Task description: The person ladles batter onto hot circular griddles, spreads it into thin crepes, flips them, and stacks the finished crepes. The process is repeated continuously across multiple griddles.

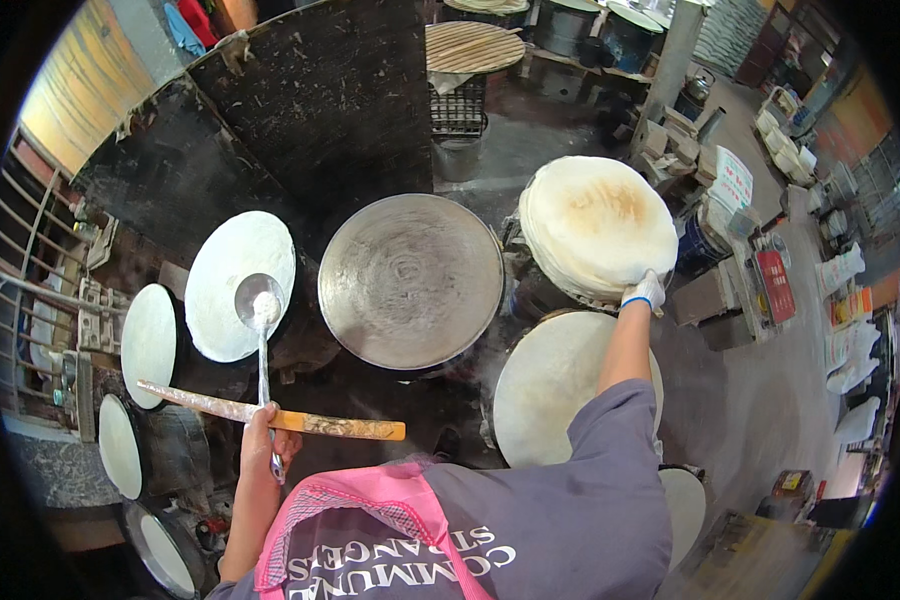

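Observation:
My left hand [264, 439] grips the handle of a metal ladle [263, 360] together with a long flat wooden scraper [330, 425], which lies crosswise. Some white batter [266, 307] sits in the ladle's bowl, above a round griddle covered with a white batter sheet [229, 262]. In the middle stands a bare round metal griddle [411, 281]. At the right, my right hand [645, 291], in a white glove, touches the near edge of a tall stack of thin round flatbreads [600, 217]; the top one is browned. Whether its fingers are closed on the edge is hidden.
Below the stack lies another griddle with a pale sheet [547, 390]. More covered griddles [148, 345] line the left. A dark upright panel [315, 97] stands behind. A slatted round rack [472, 46] and a concrete post [671, 60] are farther back.

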Demonstrator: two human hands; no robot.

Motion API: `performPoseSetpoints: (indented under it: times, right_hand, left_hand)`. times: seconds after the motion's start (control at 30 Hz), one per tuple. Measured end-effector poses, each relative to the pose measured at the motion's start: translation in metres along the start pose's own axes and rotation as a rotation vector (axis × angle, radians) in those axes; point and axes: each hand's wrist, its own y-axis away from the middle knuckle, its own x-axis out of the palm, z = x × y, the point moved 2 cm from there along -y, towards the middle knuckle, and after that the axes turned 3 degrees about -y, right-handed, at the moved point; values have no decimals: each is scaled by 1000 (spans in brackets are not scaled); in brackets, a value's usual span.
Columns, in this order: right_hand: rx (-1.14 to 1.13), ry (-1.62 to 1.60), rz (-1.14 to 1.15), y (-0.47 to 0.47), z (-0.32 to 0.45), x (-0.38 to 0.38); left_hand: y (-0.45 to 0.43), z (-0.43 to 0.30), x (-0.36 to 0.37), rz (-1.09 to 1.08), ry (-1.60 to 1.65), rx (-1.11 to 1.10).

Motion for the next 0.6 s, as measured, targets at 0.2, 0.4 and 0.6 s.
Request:
performPoseSetpoints:
  times: [0.2, 0.4, 0.6]
  right_hand:
    - [28, 176, 114, -12, -2, -8]
    - [-139, 488, 79, 51, 17, -29]
    - [-259, 702, 524, 281, -39, -101]
  left_hand:
    - [3, 1, -35, -22, 46, -4]
    - [13, 3, -100, -1, 104, -68]
    - [28, 22, -205, -21, 173, -38]
